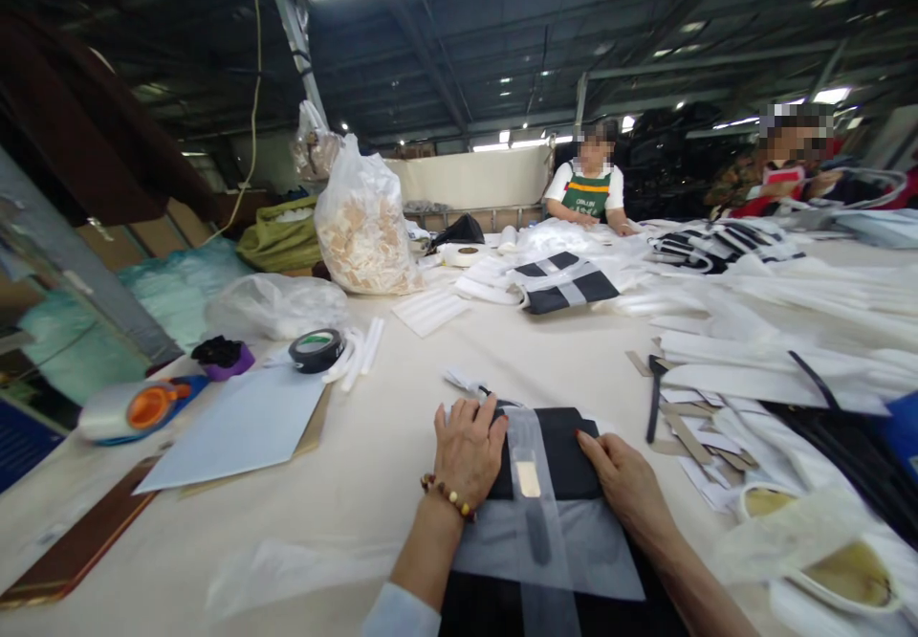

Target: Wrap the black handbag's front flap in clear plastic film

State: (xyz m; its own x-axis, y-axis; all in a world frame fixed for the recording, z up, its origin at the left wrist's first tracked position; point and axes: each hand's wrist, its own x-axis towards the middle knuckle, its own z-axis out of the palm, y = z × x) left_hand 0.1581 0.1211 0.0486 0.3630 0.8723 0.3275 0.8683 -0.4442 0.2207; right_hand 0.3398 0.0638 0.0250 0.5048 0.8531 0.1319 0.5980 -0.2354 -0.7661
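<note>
A flat black bag-like piece [563, 431] lies in front of me, with a translucent whitish strip [527, 431] running down its middle and a small beige rectangle [529, 479] on the strip. Thin translucent sheet [595, 537] covers the part nearer to me, over more black material. My left hand [469, 446] lies palm down at its upper left edge, fingers stretched out and thumb on the black surface. At the right edge, my right hand [623, 474] grips the piece with the thumb on top; its other fingers are hidden beneath.
Left on the table are black tape [316, 350], a clear tape roll [129, 412], a pale blue sheet [236, 422] and a brown strip [78, 532]. Scraps [695, 436] lie right. Farther back are a filled plastic bag [365, 221], black wrapped pieces [566, 283] and two people [588, 187].
</note>
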